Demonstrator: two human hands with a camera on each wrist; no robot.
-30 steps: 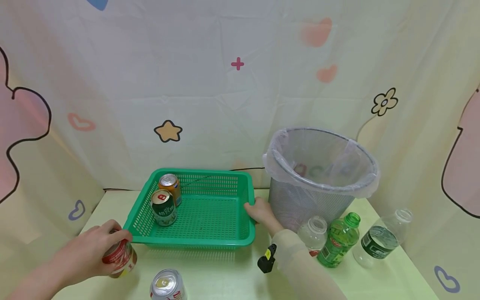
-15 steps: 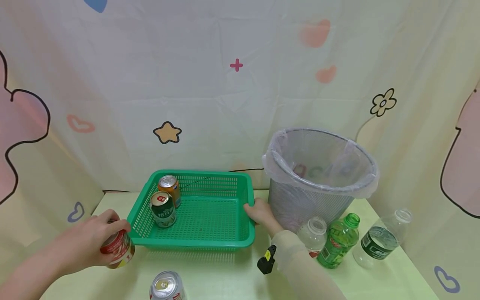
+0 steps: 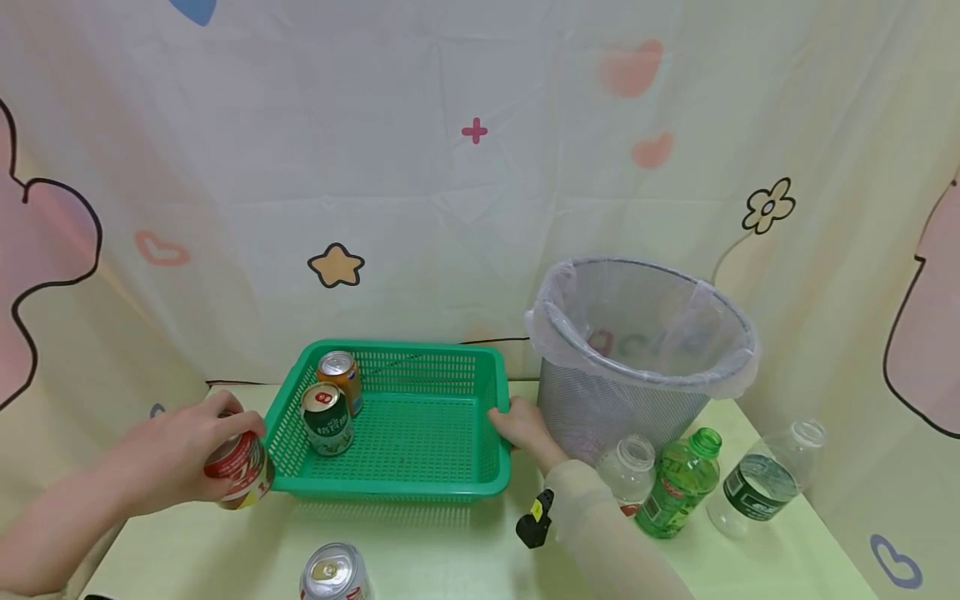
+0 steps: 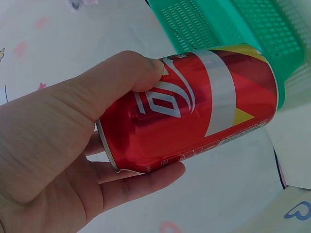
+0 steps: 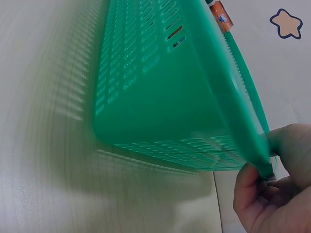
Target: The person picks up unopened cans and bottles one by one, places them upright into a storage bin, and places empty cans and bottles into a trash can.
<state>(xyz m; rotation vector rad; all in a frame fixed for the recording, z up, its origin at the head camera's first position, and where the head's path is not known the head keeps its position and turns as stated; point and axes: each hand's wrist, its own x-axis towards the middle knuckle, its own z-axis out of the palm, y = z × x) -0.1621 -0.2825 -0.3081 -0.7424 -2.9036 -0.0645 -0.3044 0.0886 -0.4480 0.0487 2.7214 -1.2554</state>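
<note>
My left hand (image 3: 187,454) grips a red soda can (image 3: 242,473) near its top, just beside the left front corner of the green plastic basket (image 3: 420,433). In the left wrist view the thumb presses one side of the can (image 4: 243,92), and fingers lie along the other. My right hand (image 3: 525,425) holds the basket's right rim; the right wrist view shows thumb and fingers pinching that edge (image 5: 238,131). Inside the basket, at its left, a dark green can (image 3: 327,423) stands in front of an orange can (image 3: 347,379).
A silver-white can (image 3: 333,573) stands at the table's front, partly cut off. At the right, a mesh bin (image 3: 615,400) with a clear liner stands behind a clear bottle (image 3: 624,471), a green bottle (image 3: 678,483) and another clear bottle with a dark label (image 3: 761,483). A printed curtain (image 3: 420,208) hangs behind.
My left hand has raised the red can, moving it up and away from me beside the basket's left front corner. The right hand keeps its hold on the rim.
</note>
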